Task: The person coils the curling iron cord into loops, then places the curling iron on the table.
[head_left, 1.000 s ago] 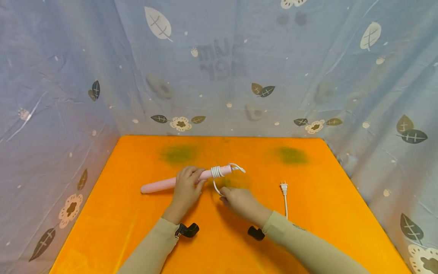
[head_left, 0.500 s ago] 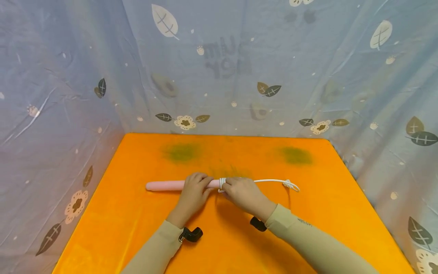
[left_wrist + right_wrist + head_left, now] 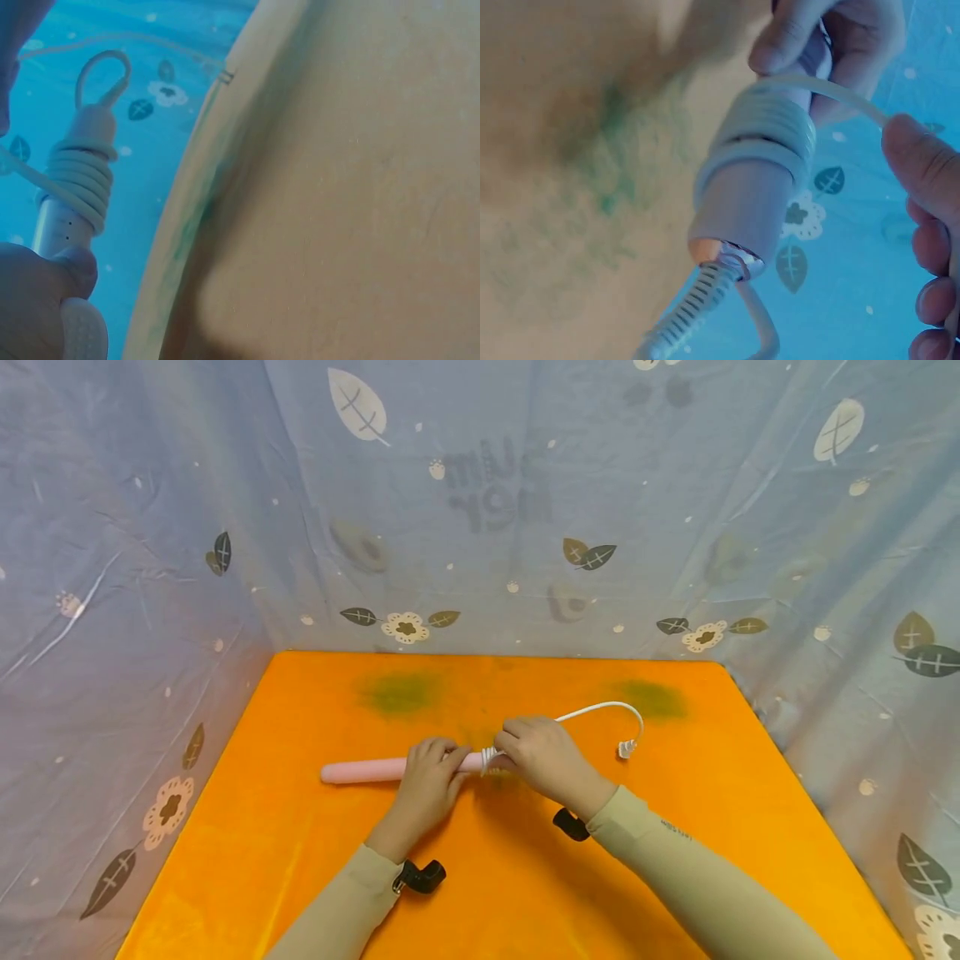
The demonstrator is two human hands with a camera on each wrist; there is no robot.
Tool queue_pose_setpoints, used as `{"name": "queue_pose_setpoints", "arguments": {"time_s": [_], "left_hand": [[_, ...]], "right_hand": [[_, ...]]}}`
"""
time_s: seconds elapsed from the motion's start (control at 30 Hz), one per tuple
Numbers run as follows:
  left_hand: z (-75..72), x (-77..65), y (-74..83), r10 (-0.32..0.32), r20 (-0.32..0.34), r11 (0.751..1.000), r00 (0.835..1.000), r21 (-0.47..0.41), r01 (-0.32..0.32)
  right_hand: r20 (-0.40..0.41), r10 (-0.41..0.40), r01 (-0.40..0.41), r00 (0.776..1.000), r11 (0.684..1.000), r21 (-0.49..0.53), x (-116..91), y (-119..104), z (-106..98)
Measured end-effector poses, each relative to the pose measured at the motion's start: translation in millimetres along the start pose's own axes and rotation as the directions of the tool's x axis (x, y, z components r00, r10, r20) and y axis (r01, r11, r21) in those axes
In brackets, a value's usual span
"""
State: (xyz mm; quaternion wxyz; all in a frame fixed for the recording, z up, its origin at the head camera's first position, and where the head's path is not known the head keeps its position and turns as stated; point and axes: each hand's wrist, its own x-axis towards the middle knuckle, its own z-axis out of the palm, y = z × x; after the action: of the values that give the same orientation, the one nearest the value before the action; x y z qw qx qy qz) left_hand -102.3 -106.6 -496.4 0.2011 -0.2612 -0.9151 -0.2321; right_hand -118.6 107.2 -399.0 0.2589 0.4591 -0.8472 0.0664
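Note:
A long pink wand-shaped hair iron [image 3: 363, 770] lies nearly level across my front, its rounded tip to the left. My left hand [image 3: 429, 781] grips it around the middle. Several turns of its white cord [image 3: 761, 135] wrap the handle, right of the left hand. With thumb and fingers, my right hand [image 3: 543, 760] pinches the loose cord close beside the coils; in the right wrist view the cord runs taut from the coils to the thumb [image 3: 915, 157]. Out of the handle's end comes a ribbed cord sleeve [image 3: 697, 304]. The right hand hides that end in the head view.
Beyond the right hand the free cord [image 3: 600, 706] arcs over and down to a two-prong plug [image 3: 626, 749]. An orange table [image 3: 300, 860] lies below, with greenish stains. Patterned blue-grey curtains [image 3: 480, 568] close in the back and sides.
The right hand has brought the cord from the iron's near side up over the handle. The iron has levelled out. The plug end was dragged about and now hangs from an arc of cord.

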Motion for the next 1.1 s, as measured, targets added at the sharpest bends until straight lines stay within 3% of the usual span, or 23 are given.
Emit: {"name": "queue_pose_setpoints", "arguments": {"time_s": [0.2,0.4,0.53,0.63,0.7,0.73,0.83,0.93,1.0,1.1], "left_hand": [[-2.2,-0.3,3.2,0.058,-0.014,0.998,0.998,0.007,-0.058],[-2.0,-3.9,2.5,0.106,-0.015,0.994,0.994,0.019,-0.105],[-3.0,-6.7,3.0,0.114,-0.004,0.993,0.993,0.011,-0.114],[-4.6,-8.0,3.9,0.129,0.001,0.992,0.992,-0.008,-0.129],[-6.0,-8.8,4.6,0.145,0.006,0.989,0.989,-0.018,-0.145],[-6.8,-9.2,4.9,0.151,0.009,0.988,0.989,-0.021,-0.151],[-9.6,-10.8,5.4,0.155,0.025,0.988,0.988,-0.029,-0.154],[-11.8,-12.1,4.6,0.152,0.032,0.988,0.988,-0.039,-0.151],[-13.0,-12.5,4.1,0.157,0.027,0.987,0.987,-0.047,-0.156],[-14.9,-12.2,3.7,0.169,0.009,0.984,0.986,-0.057,-0.168]], "right_hand": [[0.007,-0.033,0.033,0.999,0.999,0.031,3,7,-2],[-0.011,-0.008,0.009,1.0,0.996,0.091,1,16,-1],[0.016,0.032,-0.034,0.999,0.985,0.168,1,22,1],[0.084,0.099,-0.117,0.992,0.96,0.254,0,27,3],[0.164,0.17,-0.216,0.972,0.919,0.33,-2,31,5],[0.212,0.21,-0.278,0.955,0.882,0.381,-3,33,7],[0.35,0.311,-0.46,0.884,0.715,0.527,-8,39,12],[0.426,0.357,-0.556,0.831,0.553,0.62,-13,44,16],[0.44,0.362,-0.57,0.822,0.518,0.638,-14,46,17],[0.449,0.355,-0.572,0.82,0.536,0.621,-11,46,15]]}}
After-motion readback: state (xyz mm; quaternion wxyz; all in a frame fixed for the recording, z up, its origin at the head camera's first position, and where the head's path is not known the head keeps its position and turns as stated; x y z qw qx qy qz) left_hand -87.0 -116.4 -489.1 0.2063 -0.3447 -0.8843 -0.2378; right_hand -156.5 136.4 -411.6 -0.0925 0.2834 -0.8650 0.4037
